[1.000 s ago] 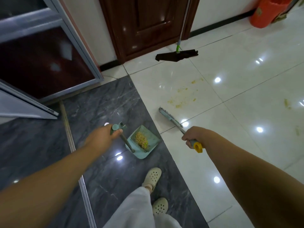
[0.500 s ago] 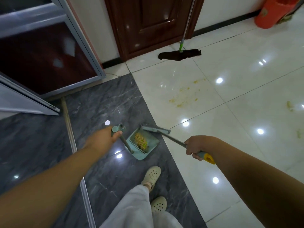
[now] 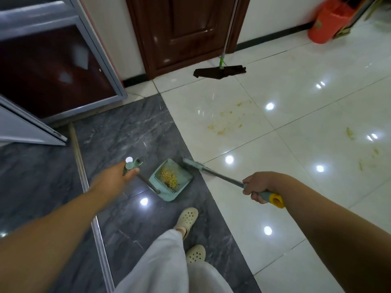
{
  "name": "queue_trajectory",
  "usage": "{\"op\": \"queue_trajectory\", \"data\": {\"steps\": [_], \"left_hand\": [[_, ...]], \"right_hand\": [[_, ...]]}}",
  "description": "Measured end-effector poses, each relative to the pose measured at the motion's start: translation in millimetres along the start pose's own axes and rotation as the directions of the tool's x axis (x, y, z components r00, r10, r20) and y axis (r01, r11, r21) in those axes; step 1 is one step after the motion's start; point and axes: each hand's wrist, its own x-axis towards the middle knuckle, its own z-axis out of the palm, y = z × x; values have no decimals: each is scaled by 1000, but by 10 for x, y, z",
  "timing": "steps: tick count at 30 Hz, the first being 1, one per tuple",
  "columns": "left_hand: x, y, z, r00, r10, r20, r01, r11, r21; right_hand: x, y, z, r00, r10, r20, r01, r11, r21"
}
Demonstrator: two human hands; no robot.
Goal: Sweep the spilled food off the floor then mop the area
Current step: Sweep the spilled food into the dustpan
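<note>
The left hand point(image 3: 115, 179) has its grip curled round the top of the dustpan handle point(image 3: 135, 166), and the teal dustpan point(image 3: 171, 179) sits on the dark grey marble strip of the floor point(image 3: 118, 132), close to that strip's edge with the white tiles. A heap of yellowish spilled food point(image 3: 168, 179) lies inside the pan. The right hand point(image 3: 258, 187) has its grip clamped on the broom handle point(image 3: 222, 178) just ahead of its yellow end cap point(image 3: 276, 200); the broom head point(image 3: 191, 163) rests at the pan's far rim. Yellow smears point(image 3: 227, 120) mark the white tiles beyond. A mop point(image 3: 220, 71) stands by the brown door point(image 3: 186, 30), and an orange bin point(image 3: 330, 22) stands at the floor's far right corner.
</note>
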Motion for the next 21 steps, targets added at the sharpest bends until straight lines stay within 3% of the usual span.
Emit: {"op": "queue_trajectory", "data": {"steps": [14, 17, 21], "left_hand": [[-211, -482, -243, 997, 37, 68, -46, 989, 140], [-84, -494, -278, 993, 60, 106, -80, 979, 188], [123, -497, -367, 986, 75, 147, -115, 953, 281]], "right_hand": [[295, 145, 349, 992, 127, -12, -116, 936, 332], [328, 54, 562, 994, 106, 0, -100, 940, 326], [188, -215, 921, 998, -43, -55, 51, 988, 144]]}}
